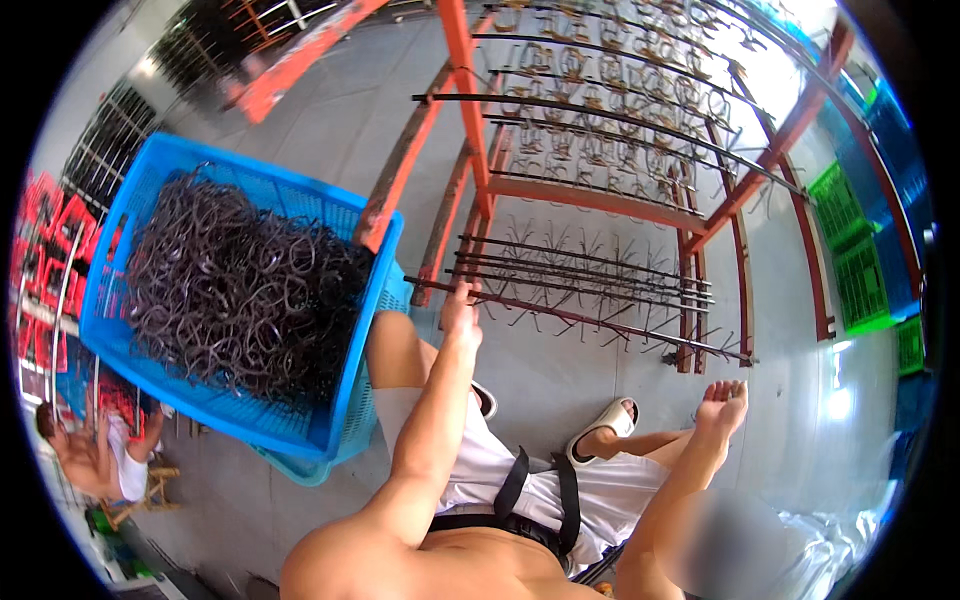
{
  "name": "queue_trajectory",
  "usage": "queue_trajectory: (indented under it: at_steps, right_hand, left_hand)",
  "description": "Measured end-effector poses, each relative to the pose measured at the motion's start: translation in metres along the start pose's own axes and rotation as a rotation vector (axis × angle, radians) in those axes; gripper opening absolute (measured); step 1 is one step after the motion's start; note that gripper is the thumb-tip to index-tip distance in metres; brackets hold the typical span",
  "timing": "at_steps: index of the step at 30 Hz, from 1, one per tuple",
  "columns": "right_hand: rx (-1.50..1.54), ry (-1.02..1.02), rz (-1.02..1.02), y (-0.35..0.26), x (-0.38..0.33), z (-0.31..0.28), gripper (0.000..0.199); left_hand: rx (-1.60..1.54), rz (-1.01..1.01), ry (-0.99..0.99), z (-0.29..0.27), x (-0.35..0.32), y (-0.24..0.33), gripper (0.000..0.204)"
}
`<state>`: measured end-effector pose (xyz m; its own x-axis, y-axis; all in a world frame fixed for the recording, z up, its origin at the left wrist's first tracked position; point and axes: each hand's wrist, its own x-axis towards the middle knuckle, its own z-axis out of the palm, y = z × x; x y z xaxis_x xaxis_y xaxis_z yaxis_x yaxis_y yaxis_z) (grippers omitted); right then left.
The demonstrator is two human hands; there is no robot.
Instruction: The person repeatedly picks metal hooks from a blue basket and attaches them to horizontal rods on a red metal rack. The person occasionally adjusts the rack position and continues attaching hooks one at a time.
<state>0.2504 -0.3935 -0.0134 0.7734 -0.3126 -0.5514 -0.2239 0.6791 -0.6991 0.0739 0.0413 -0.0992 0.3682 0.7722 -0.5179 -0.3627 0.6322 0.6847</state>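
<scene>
Dark metal rod (560,312) of the orange hanging rack (600,195) sat low, just ahead of the knees. Left hand (460,305) touched its end, grip unclear; steadying near that tip would help. Right hand (722,405) was open, empty. Blue basket (110,240) of dark hooks (240,290) (left side), grey concrete floor (560,385), workshop.

Bare-armed and bare-chested, the person wears white shorts (470,470) crossed by black straps (540,495) at the waist, and white open-toed slides (605,425) on the feet.

left hand (460,303) stretched forward, right hand (723,403) open, palm up
</scene>
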Motion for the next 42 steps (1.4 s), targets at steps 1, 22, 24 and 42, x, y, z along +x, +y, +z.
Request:
queue_trajectory:
  at_steps: [1, 22, 24, 42]
  right_hand:
    - [-0.037, -0.159, -0.126, -0.007, -0.057, 0.021, 0.025]
    - [-0.286, -1.629, -1.402, -0.135, -0.353, 0.156, 0.048]
    - [-0.293, -1.606, -1.417, -0.140, -0.354, 0.157, 0.048]
    - [-0.204, -1.652, -1.424, -0.112, -0.314, 0.179, 0.049]
  left_hand:
    - [0.009, 0.013, -0.006, 0.002, 0.001, -0.005, 0.015]
    - [0.043, -0.036, 0.048, -0.005, -0.017, 0.003, 0.012]
    - [0.082, -0.095, 0.072, -0.012, -0.028, -0.004, 0.011]
    - [0.351, -0.184, -0.010, 0.001, -0.072, 0.038, 0.015]
